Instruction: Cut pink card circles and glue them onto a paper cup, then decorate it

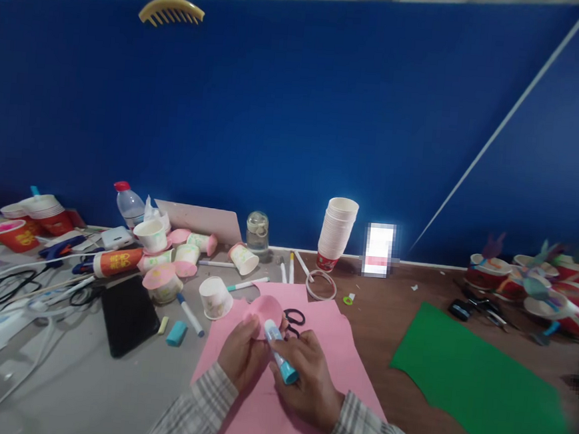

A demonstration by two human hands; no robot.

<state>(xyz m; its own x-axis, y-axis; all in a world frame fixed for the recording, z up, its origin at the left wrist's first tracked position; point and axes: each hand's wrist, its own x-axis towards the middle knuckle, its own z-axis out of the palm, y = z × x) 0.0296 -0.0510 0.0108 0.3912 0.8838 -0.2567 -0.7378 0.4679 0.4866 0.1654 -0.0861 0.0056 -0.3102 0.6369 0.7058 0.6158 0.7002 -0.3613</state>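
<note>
My left hand (243,352) grips a round pink paper piece (264,306) between thumb and fingers. In my right hand (309,379) is a glue stick (281,357) with a light blue base. Its upper end lies against the lower right part of the pink round, though the exact contact is hard to make out. Beneath both hands spreads a large pink paper sheet (315,406). Black-handled scissors (294,319) rest on that sheet just behind my hands, their blades hidden. A white paper cup (214,298) stands at the sheet's left edge.
Left are small cups with pink paper (163,282), a black phone (129,315), a blue eraser (177,333) and cables. Behind stand a tall cup stack (337,234) and a glass jar (257,234). Green paper (477,385) and decorated red cups (571,299) are right.
</note>
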